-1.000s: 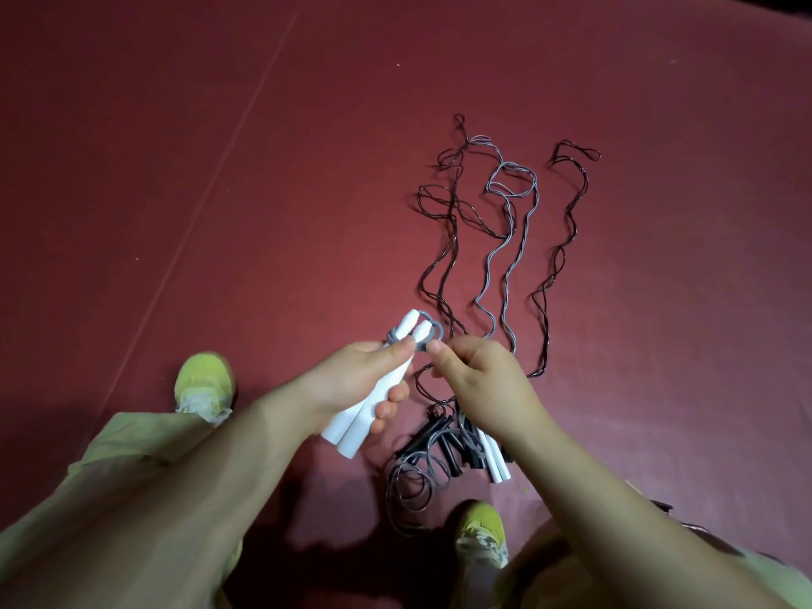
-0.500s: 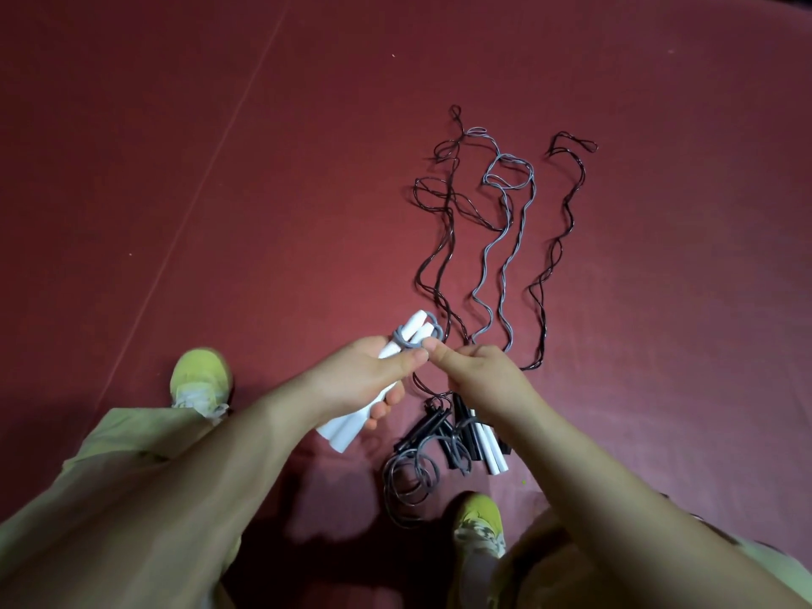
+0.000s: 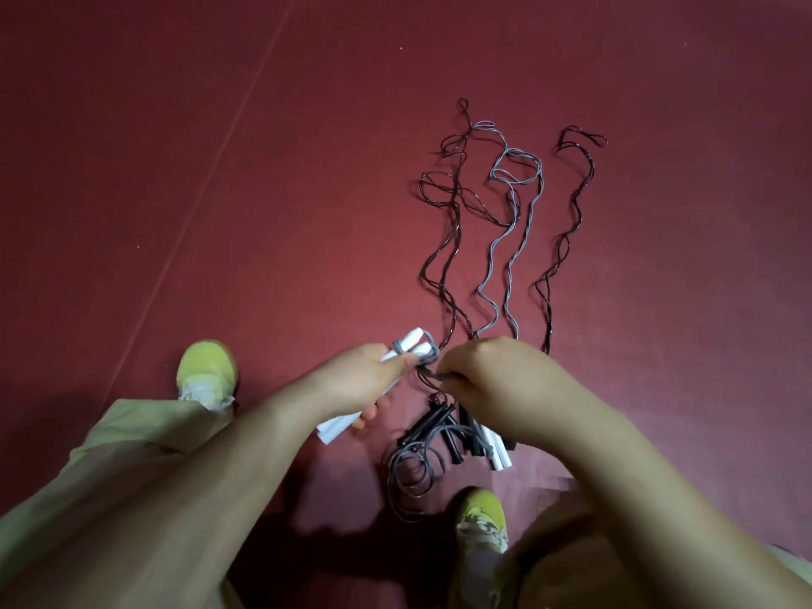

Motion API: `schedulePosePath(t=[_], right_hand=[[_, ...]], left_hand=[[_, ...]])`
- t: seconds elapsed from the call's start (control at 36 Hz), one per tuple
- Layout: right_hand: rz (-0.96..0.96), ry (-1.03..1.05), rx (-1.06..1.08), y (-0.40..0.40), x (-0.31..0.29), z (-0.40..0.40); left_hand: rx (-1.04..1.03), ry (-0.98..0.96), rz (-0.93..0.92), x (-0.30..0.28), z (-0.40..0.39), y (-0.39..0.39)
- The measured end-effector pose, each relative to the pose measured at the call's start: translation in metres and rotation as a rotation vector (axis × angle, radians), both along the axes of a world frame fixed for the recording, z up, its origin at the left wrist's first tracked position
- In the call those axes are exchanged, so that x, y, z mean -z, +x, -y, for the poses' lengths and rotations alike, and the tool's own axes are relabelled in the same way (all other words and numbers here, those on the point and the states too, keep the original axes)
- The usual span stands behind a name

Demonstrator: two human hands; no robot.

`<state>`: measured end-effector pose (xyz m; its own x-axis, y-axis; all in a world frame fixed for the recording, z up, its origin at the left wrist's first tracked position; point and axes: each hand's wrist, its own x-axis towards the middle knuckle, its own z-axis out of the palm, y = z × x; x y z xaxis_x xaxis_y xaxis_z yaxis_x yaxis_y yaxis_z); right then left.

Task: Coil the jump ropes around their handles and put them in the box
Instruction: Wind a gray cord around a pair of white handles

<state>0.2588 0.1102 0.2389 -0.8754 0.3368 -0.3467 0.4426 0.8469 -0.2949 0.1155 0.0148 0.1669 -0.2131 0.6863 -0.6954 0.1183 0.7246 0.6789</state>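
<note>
My left hand (image 3: 367, 380) grips a pair of white jump-rope handles (image 3: 413, 340) held side by side, with grey rope wound round their far tips. My right hand (image 3: 492, 375) pinches the grey rope (image 3: 505, 257) just right of those tips; the rest of it trails away in wavy loops over the floor. On the floor under my right hand lie black handles (image 3: 433, 426), another white handle pair (image 3: 498, 454) and a small coil of dark cord (image 3: 413, 474). Black ropes (image 3: 444, 213) stretch away beside the grey one. No box is in view.
The floor is a dark red mat (image 3: 175, 169) with a seam running diagonally at left. My yellow-green shoes (image 3: 206, 371) (image 3: 481, 520) and khaki trouser legs (image 3: 145, 437) frame the handles at the bottom of the view.
My right hand has swung leftward and down round the handle tips with the grey rope, adding wrap. The left hand has kept its grip with little movement.
</note>
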Motion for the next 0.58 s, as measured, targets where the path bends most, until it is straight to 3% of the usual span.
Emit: schedulePosePath(t=[0.08, 0.19, 0.33, 0.47, 0.58], right_hand=[[-0.072, -0.108, 0.081, 0.005, -0.008, -0.01], [-0.184, -0.435, 0.242, 0.01, -0.015, -0.019], [-0.225, -0.75, 0.286, 0.012, -0.003, -0.024], [-0.255, -1.058, 0.402, 0.01, 0.012, -0.021], [-0.359, -1.313, 0.564, 0.008, 0.019, -0.023]], left_hand=[[0.124, 0.005, -0.008, -0.005, 0.001, 0.004], [0.383, 0.051, 0.028, -0.013, 0.006, 0.01], [0.567, 0.086, 0.076, -0.031, 0.009, 0.021], [0.568, 0.171, 0.145, -0.04, 0.01, 0.023], [0.3, 0.245, 0.436, -0.039, 0.012, 0.016]])
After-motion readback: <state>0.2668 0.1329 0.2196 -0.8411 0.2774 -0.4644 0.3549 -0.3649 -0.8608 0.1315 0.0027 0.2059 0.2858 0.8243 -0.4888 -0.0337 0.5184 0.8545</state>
